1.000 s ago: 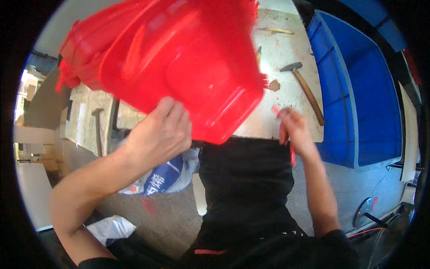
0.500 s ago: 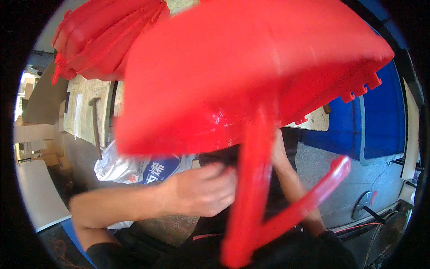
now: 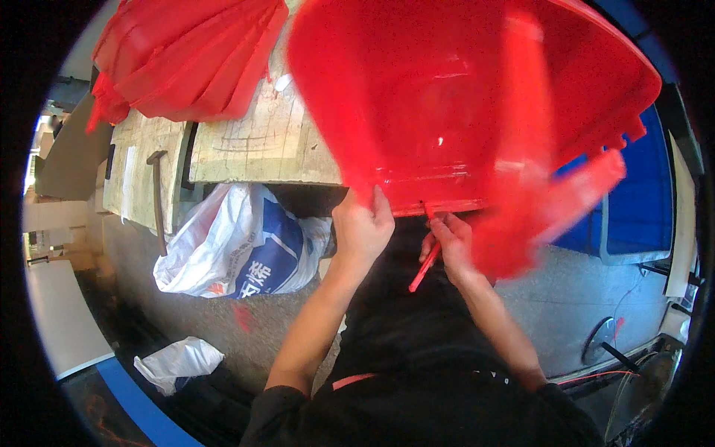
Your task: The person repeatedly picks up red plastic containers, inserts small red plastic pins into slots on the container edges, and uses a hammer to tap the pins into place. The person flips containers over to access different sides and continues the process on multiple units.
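A large hollow red plastic shell (image 3: 417, 97) with a glossy inside fills the upper right, its near rim toward me. My left hand (image 3: 363, 227) is closed on the left end of that rim, thumb up. My right hand (image 3: 456, 242) pinches a slim red-handled tool (image 3: 424, 270), whose thin dark end meets the near rim; its exact kind is unclear. Beside my right hand, a thick red forked tube (image 3: 525, 112) crosses the shell, smeared by motion; I cannot tell how it joins the shell.
Another ribbed red plastic piece (image 3: 186, 59) lies on the worn wooden table (image 3: 261, 149). A hammer (image 3: 158, 197) hangs at the table's left. Below stands a white-and-blue woven sack (image 3: 238, 246); a white bag (image 3: 182, 363) lies on the floor. A blue bin (image 3: 633, 201) stands right.
The red shell has tipped up, showing its inside, and the forked tube has swung up and right. My left hand has moved up onto the rim; the tool in my right hand has come into view.
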The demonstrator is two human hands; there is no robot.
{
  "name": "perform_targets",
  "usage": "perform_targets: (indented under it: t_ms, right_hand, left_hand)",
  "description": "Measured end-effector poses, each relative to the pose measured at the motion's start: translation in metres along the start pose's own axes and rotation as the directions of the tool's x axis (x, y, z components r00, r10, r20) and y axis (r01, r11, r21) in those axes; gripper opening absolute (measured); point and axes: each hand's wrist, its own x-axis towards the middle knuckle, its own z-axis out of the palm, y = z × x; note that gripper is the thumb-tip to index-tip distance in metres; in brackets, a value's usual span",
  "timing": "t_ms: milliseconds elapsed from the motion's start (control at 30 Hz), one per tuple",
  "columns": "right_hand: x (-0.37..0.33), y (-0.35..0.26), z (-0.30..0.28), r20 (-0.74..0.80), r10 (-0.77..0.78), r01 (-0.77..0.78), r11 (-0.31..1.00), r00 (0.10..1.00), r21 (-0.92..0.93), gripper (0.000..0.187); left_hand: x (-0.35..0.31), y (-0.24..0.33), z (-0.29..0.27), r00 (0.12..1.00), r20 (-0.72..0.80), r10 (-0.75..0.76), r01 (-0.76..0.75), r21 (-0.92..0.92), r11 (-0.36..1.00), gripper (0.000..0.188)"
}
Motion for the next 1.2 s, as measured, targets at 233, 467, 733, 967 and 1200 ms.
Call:
perform_targets:
  t_ms: [233,467,733,967,1200]
  right_hand:
    - [0.014,0.015,0.0,-0.04,-0.029,0.032,0.997,0.999,0.068,0.02]
    - [0.018,0.011,0.004,-0.073,0.008,-0.007,1.0,0.997,0.01,0.023]
    - [0.023,0.025,0.001,-0.09,-0.149,0.147,0.989,0.985,-0.03,0.025]
    - [0.014,-0.001,-0.005,-0.028,-0.083,0.07,0.949,0.996,-0.309,0.033]
    - [-0.016,-0.028,-0.018,0.052,-0.305,0.17,0.375,0.951,-0.911,0.031]
  left_hand:
    - [0.004,0.017,0.003,0.97,-0.211,0.121,-0.093,0.138,0.986,0.042]
    - [-0.006,0.006,0.003,0.998,-0.038,-0.056,0.057,0.044,0.997,0.044]
    - [-0.043,-0.023,0.047,0.344,0.895,-0.285,0.915,-0.388,-0.113,0.035]
    - [-0.035,-0.011,0.057,0.296,0.938,-0.18,0.918,-0.331,-0.218,0.034]
    - [-0.039,0.022,0.065,0.353,0.733,-0.582,0.874,-0.48,-0.076,0.024]
